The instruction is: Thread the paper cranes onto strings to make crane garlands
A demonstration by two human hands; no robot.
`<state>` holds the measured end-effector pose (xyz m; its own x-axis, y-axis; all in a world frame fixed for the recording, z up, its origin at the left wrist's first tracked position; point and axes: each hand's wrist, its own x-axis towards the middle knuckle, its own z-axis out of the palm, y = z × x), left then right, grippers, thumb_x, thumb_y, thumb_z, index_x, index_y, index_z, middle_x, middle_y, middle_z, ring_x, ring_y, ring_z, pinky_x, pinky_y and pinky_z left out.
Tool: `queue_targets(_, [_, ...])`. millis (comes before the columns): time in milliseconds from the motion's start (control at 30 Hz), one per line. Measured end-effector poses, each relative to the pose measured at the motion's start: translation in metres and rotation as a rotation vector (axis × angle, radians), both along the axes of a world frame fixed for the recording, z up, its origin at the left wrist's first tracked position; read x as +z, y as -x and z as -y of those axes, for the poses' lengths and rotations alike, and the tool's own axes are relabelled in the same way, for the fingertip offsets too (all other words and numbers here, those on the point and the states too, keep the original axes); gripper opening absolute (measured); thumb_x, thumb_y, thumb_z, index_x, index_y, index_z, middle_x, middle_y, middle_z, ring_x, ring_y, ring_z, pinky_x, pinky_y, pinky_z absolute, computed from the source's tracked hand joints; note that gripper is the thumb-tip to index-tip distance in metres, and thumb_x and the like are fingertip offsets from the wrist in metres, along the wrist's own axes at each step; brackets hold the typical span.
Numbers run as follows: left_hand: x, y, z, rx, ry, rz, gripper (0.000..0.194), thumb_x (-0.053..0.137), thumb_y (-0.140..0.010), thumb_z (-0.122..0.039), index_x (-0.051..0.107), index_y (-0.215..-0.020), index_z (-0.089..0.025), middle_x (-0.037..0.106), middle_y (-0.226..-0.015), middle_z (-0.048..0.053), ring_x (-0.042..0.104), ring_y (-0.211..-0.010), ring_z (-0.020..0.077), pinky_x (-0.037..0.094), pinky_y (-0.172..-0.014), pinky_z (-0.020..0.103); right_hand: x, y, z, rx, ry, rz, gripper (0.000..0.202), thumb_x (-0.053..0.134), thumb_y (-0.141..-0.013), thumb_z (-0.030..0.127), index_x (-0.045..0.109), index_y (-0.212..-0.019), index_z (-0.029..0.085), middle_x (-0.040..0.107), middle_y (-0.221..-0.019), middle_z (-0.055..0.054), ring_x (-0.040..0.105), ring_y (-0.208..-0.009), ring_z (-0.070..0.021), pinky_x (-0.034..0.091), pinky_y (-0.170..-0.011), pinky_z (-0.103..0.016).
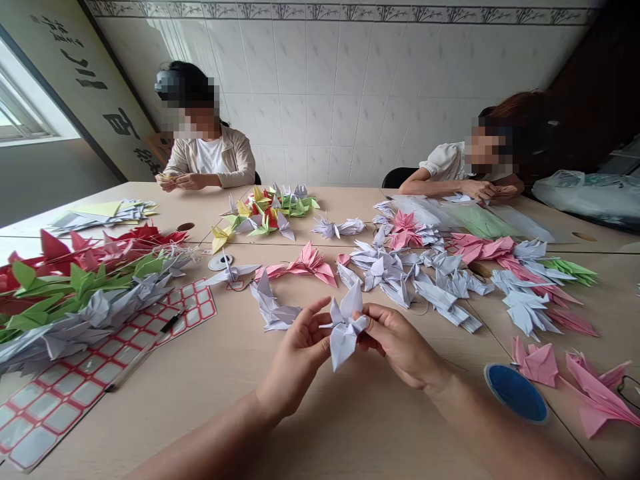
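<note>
A white folded paper (pixel 345 337) is held above the near part of the table (pixel 210 420), between the two hands. By the left hand (pixel 300 347), its left side is supported, with thumb and fingers kept narrow around it; how the hidden fingertips are set behind cannot be told. By the right hand (pixel 397 340), the right side is pinched between thumb and forefinger. It seems that so light a grip is used because thin folds are easily crushed, while the pointed ends are left free. Just beyond the left hand, another pair of folded shapes (pixel 273 310) is laid. A heap of white pieces (pixel 395 273) is placed beyond the right hand, perhaps for easy reach and sorting by colour.
</note>
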<state>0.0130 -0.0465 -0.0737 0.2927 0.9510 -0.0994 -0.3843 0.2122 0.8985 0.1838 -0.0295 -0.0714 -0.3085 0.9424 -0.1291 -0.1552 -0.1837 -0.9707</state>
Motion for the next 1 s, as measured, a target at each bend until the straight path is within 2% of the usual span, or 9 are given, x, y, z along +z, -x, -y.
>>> queue_targets(133, [0.005,-0.001,-0.001,0.053,-0.03,-0.119,0.032,0.073,-0.074,-0.024,0.063,-0.105,-0.019,0.068,-0.085,0.003,0.061,-0.076,0.0159,0.047,-0.074,0.028,0.002,0.0,0.004,0.062,-0.017,-0.007,0.038,0.06,-0.084,0.052,0.068,-0.08,0.016,0.064,-0.074,-0.003,0.057,-0.071,-0.0153,0.048,-0.064,-0.027])
queue_targets(233, [0.007,0.0,0.0,0.084,-0.057,-0.135,0.018,0.072,-0.075,-0.028,0.064,-0.088,-0.019,0.067,-0.082,0.001,0.059,-0.072,0.0148,0.047,-0.07,0.026,0.007,0.002,0.007,0.133,-0.093,0.033,0.044,0.046,-0.092,0.054,0.067,-0.083,0.017,0.065,-0.079,-0.005,0.059,-0.076,-0.0179,0.049,-0.069,-0.031])
queue_targets(300, [0.007,0.001,0.0,0.09,-0.061,-0.136,0.016,0.073,-0.074,-0.027,0.062,-0.083,-0.019,0.066,-0.08,0.0,0.058,-0.071,0.0145,0.046,-0.069,0.025,0.009,0.003,0.008,0.167,-0.171,0.091,0.042,0.044,-0.094,0.051,0.066,-0.083,0.017,0.064,-0.08,-0.004,0.058,-0.077,-0.0178,0.048,-0.071,-0.031])
queue_targets(467, [0.005,-0.001,0.001,0.047,-0.017,-0.113,0.02,0.076,-0.071,-0.025,0.061,-0.084,-0.02,0.068,-0.079,0.0,0.062,-0.07,0.0153,0.047,-0.067,0.026,0.009,0.005,0.009,0.107,-0.271,0.219,0.024,0.052,-0.092,0.041,0.062,-0.087,0.02,0.061,-0.078,0.0,0.055,-0.072,-0.0154,0.046,-0.068,-0.027])
queue_targets(633, [0.01,-0.001,0.002,-0.059,-0.039,-0.168,0.017,0.07,-0.078,-0.023,0.066,-0.094,-0.018,0.069,-0.085,0.004,0.061,-0.076,0.0156,0.047,-0.065,0.024,0.006,0.003,0.005,0.061,-0.286,0.293,0.023,0.054,-0.09,0.036,0.06,-0.076,0.019,0.057,-0.069,0.0,0.052,-0.065,-0.015,0.044,-0.061,-0.026])
queue_targets(733, [0.01,0.002,0.002,-0.068,-0.004,-0.199,0.022,0.069,-0.079,-0.029,0.066,-0.097,-0.017,0.068,-0.082,0.005,0.06,-0.08,0.017,0.049,-0.064,0.024,0.007,0.003,0.004,0.066,-0.29,0.308,0.022,0.054,-0.089,0.034,0.06,-0.074,0.019,0.058,-0.069,0.0,0.052,-0.065,-0.0151,0.044,-0.061,-0.026])
queue_targets(933, [0.004,0.004,-0.001,0.007,0.002,-0.236,0.015,0.067,-0.079,-0.029,0.062,-0.083,-0.016,0.061,-0.075,0.001,0.053,-0.069,0.0116,0.046,-0.055,0.019,0.01,0.002,0.008,0.177,-0.313,0.274,0.04,0.038,-0.096,0.047,0.063,-0.083,0.018,0.063,-0.081,-0.004,0.055,-0.075,-0.0166,0.045,-0.067,-0.027])
queue_targets(1000, [0.003,0.004,-0.002,0.017,-0.016,-0.247,0.016,0.068,-0.078,-0.03,0.062,-0.08,-0.015,0.058,-0.072,0.0,0.051,-0.066,0.0106,0.045,-0.052,0.018,0.01,0.002,0.009,0.218,-0.315,0.264,0.039,0.044,-0.093,0.051,0.063,-0.09,0.017,0.063,-0.085,-0.004,0.056,-0.078,-0.0172,0.045,-0.068,-0.027])
